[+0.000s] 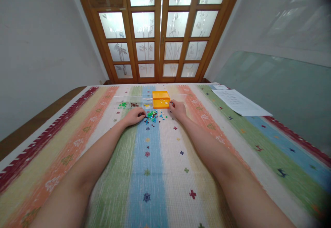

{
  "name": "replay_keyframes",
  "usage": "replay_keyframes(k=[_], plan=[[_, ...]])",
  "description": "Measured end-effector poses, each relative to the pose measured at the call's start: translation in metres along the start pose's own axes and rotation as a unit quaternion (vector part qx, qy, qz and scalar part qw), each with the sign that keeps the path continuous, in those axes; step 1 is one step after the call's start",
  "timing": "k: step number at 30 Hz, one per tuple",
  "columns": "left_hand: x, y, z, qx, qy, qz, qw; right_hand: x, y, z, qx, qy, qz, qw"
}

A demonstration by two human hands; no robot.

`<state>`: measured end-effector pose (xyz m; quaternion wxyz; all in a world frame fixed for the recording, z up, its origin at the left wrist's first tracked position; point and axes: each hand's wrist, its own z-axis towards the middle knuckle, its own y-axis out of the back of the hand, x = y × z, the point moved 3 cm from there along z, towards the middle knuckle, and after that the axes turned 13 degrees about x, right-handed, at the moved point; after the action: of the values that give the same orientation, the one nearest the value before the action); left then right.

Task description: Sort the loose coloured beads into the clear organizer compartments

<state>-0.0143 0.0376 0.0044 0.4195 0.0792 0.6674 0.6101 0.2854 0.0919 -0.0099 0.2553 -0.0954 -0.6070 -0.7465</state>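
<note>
A mixed pile of tiny green, blue and dark red pieces (152, 115) lies on the striped cloth. At its left edge is my left hand (135, 116), its fingers curled together; anything between them is too small to make out. My right hand (178, 109) is closed at the right front corner of an open orange-yellow box (160, 94), and its fingertips hide whatever they pinch. Small white pieces (163, 101) lie in the box's front half. Left of it, a clear case holds green pieces (122, 105), dark brown pieces (134, 105) and yellow pieces (146, 105) in separate sections.
The striped tablecloth (147, 183) covers the table. Printed paper sheets (239, 102) lie at the far right. A pale green glass-like panel (279, 86) stands beyond the right edge. Wooden doors with glass panes (160, 38) are behind the table.
</note>
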Motion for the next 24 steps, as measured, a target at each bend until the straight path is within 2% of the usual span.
replay_keyframes(k=[6, 9, 14, 17, 24], plan=[[0.000, 0.002, -0.002, 0.013, -0.019, -0.040, 0.999, 0.013, -0.003, -0.006, 0.010, 0.048, -0.067, 0.997], [0.006, 0.000, -0.003, -0.005, 0.002, -0.077, 0.997, 0.022, -0.001, -0.012, 0.030, 0.077, -0.098, 0.992], [0.023, -0.003, -0.002, -0.068, 0.059, -0.149, 0.985, 0.028, 0.002, -0.029, 0.087, 0.106, -0.071, 0.988], [0.037, -0.003, -0.001, -0.128, 0.085, -0.178, 0.972, 0.024, 0.002, -0.039, 0.092, 0.098, -0.013, 0.991], [0.058, 0.002, -0.005, -0.239, 0.166, -0.265, 0.919, 0.019, -0.001, -0.045, 0.134, 0.130, 0.048, 0.981]])
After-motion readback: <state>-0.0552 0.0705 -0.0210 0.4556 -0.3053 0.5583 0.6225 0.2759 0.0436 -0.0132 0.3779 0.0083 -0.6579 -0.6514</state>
